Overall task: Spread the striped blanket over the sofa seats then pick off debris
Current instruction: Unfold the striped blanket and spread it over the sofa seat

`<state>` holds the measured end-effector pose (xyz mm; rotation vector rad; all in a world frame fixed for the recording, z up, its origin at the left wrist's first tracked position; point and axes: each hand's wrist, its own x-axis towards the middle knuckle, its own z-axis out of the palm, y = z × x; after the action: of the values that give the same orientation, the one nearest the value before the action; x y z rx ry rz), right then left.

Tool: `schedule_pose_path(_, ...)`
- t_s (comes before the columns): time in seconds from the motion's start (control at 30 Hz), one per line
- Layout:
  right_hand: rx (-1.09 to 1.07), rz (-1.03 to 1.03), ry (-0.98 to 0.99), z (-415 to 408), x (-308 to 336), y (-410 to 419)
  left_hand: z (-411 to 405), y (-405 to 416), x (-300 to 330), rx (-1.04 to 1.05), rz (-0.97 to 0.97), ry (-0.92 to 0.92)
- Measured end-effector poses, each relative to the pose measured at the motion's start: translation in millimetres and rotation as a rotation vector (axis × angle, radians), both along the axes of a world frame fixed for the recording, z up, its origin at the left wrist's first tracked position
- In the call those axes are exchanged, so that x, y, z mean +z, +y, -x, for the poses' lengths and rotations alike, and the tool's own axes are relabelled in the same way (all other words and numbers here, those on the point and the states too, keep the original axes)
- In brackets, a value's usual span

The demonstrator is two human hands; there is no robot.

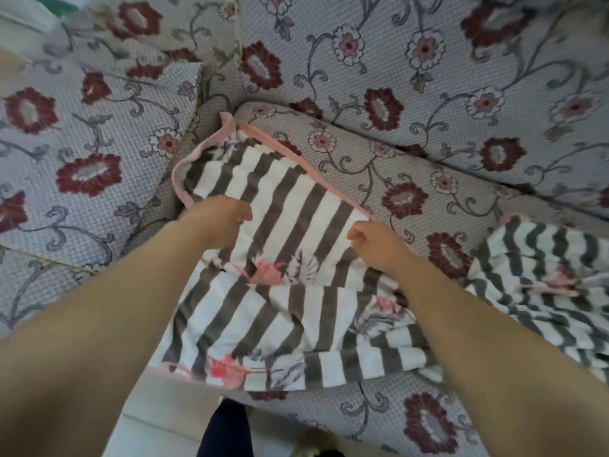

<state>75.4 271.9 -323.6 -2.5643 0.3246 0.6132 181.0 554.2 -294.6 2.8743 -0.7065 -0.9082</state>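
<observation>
Floral sofa filling the view, back cushions up top, seat cushion mostly bare on its far side. Striped blanket lying rumpled on the seat, grey-and-white with pink trim and pink flower prints, bunched in folds near the front edge and trailing off in a heap to the right. One corner pushed up toward the gap by the left cushion, trim curling there.

Left hand closed on a fold of the blanket, fingers curled into the cloth. Right hand pinching the pink-trimmed edge, grip clenched on that hem.

Judged progress: spreading under way but far from done. Only part of one seat covered, cloth doubled over itself, much of the blanket yet to be pulled flat across the seats. Debris picking not yet begun; no debris discernible on the cloth at this sharpness.

No brand, label or readable writing anywhere in view.
</observation>
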Motion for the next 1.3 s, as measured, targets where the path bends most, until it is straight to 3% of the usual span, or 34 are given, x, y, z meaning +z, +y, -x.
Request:
schedule_pose_path(0.3,-0.284,0.171,0.022,-51,-72,-56,-113,-83,-69,-0.162,0.072,-0.052)
schedule_pose_path(0.43,-0.367,0.254,0.224,-48,-90,-72,-147,-116,-89,-0.218,0.077,-0.096)
schedule_pose_path(0.57,-0.331,0.363,0.453,-28,-94,-84,-164,-133,-113,-0.257,-0.069,-0.038)
schedule_pose_path(0.77,-0.444,0.408,0.613,1,-92,-109,-169,-138,-111,-0.196,-0.189,0.01)
schedule_pose_path(0.87,-0.468,0.44,0.487,-9,-80,-118,-175,-134,-102,-0.187,-0.288,-0.095)
schedule_pose_path(0.93,-0.531,0.46,0.302,-27,-60,-123,-180,-132,-86,-0.141,-0.24,-0.186)
schedule_pose_path(1.03,-0.62,0.48,-0.115,-81,-8,-139,-204,-134,-49,0.007,-0.08,-0.305)
schedule_pose_path(1.17,-0.403,0.448,-0.601,-180,78,-157,-247,-141,14,0.262,0.196,-0.434)
schedule_pose_path(1.3,-0.301,0.438,-0.615,-210,93,-173,-258,-159,47,0.259,0.289,-0.514)
